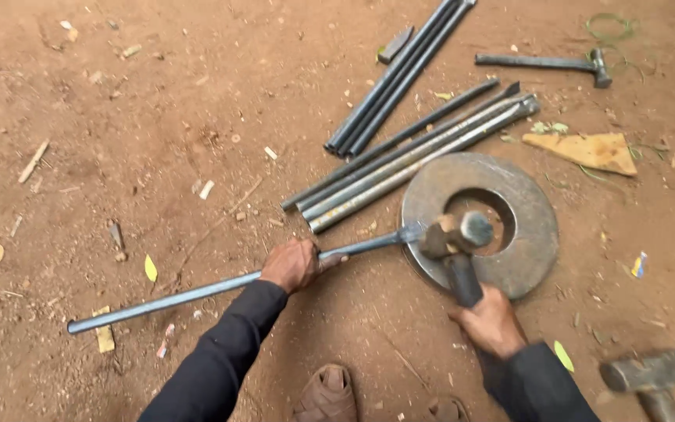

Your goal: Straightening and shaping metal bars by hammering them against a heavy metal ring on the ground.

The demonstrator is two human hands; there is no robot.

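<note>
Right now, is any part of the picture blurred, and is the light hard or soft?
Head view: the hammer in the right hand is slightly smeared at its head; the rod in the left hand and the steel ring look sharp; light is soft, shadows faint, no glare.

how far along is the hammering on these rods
Done: the rod's tip already looks flattened on the steel ring.
In hand: left hand grips the rod; right hand holds the hammer over the tip.
Left: the rod pile, though one end there already looks flattened.
</note>
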